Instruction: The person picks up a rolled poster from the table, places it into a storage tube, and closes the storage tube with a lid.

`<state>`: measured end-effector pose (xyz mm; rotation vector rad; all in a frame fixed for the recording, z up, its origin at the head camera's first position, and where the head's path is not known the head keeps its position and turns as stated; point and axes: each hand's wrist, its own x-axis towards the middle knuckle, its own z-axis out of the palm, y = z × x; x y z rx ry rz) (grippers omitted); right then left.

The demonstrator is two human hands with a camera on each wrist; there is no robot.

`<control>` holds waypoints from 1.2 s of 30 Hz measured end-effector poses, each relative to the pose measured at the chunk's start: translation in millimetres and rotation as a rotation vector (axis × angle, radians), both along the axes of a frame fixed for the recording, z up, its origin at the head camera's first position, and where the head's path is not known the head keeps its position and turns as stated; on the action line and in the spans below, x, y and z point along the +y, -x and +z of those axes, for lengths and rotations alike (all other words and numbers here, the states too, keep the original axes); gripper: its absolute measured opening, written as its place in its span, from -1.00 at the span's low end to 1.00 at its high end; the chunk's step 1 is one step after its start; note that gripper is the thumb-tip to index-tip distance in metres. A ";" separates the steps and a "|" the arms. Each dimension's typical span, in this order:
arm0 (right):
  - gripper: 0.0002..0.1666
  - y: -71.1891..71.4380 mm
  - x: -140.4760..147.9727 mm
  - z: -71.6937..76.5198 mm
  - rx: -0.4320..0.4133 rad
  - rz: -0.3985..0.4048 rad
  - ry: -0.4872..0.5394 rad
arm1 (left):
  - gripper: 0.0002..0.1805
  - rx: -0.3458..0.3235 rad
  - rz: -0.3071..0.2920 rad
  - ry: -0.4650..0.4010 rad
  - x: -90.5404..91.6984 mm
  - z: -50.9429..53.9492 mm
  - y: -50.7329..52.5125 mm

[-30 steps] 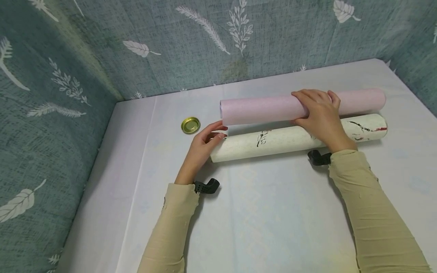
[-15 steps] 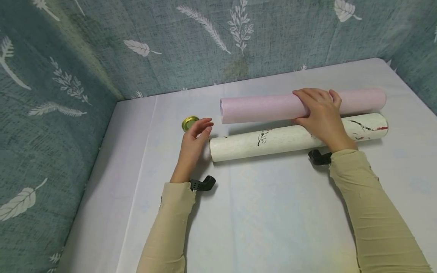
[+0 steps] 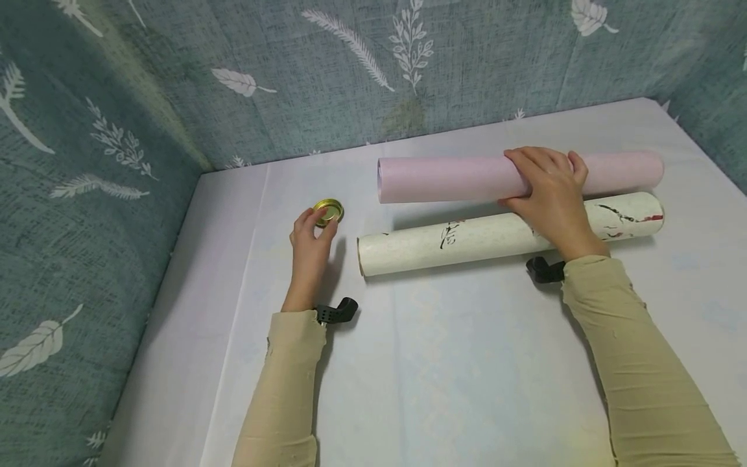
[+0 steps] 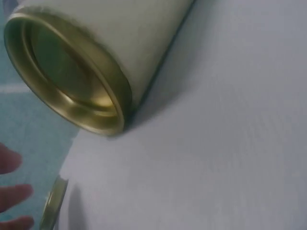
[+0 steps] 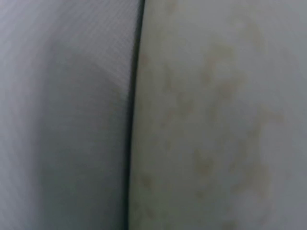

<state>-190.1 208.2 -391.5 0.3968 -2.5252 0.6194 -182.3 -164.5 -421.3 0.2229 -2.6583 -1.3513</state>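
Note:
My left hand (image 3: 309, 243) is at the round gold lid (image 3: 330, 211) on the left, its thumb and fingers parted and loosely bent over the near edge. In the left wrist view the fingertips (image 4: 14, 197) show apart, beside the lid's rim (image 4: 53, 203). With the right hand (image 3: 548, 191) I grip a roll of pink paper (image 3: 449, 179) from above, thumb on the near side. In front of the roll lies a cream cardboard tube (image 3: 408, 250) with painted branches and dark writing. Its left end has a recessed gold metal cap (image 4: 67, 72).
A pale cloth covers the table (image 3: 455, 363). Green leaf-patterned fabric (image 3: 292, 84) stands behind it and to the left. A black wrist camera (image 3: 338, 311) juts from the left cuff, and another (image 3: 544, 269) from the right.
My left hand has left the near end of the rolls and moved left to the gold lid. The pink roll's left end has shifted slightly back, away from the tube; the right hand keeps its grip.

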 end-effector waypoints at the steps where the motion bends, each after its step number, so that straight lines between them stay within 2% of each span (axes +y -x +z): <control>1: -0.17 -0.1 -0.2 -0.1 0.001 -0.002 0.002 | -0.54 -0.019 -0.010 0.032 -0.7 -0.4 -0.2; 5: -0.17 -0.2 -0.1 -1.0 0.015 -0.004 0.005 | -0.55 -0.062 -0.040 0.115 -2.3 -2.3 -0.6; 12: -0.17 0.1 -0.6 -1.8 0.036 -0.006 0.006 | -0.66 -0.066 -0.060 0.173 -3.6 -3.8 -2.3; 19: -0.17 -0.3 -0.9 -1.7 0.035 -0.005 0.005 | -0.74 -0.091 -0.123 0.312 -0.6 -4.0 -3.7; 36: -0.18 -0.7 0.0 -1.6 0.031 0.007 -0.015 | -0.81 -0.029 -0.160 0.368 2.3 -3.3 -4.4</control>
